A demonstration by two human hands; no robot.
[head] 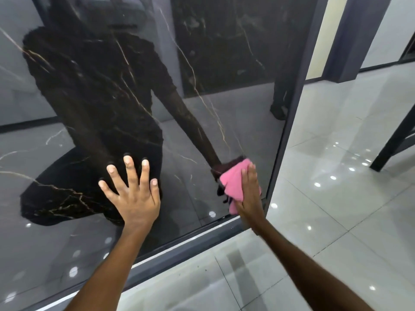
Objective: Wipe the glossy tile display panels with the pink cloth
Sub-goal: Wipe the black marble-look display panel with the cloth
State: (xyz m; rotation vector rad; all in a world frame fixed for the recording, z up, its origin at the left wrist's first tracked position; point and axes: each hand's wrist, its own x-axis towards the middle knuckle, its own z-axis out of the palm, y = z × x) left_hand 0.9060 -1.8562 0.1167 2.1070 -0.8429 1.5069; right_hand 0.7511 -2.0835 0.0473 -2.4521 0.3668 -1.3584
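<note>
Left hand flat on glossy dark tile panel, fingers spread. Right hand presses pink cloth against panel near lower right corner, beside grey frame. Glossy white floor tiles at right.

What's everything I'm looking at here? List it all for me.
Glossy black marble-look tile panel: one, black with pale gold veins, upright, left and centre.
Grey metal frame: one, along the panel's right and bottom edges.
Pink cloth: one, pressed on the panel's lower right corner.
White glossy floor tiles: many, right and below.
Black leg: one, far right.
Left hand: flat on the panel, fingers spread.
Right hand: pressing the cloth.
</note>
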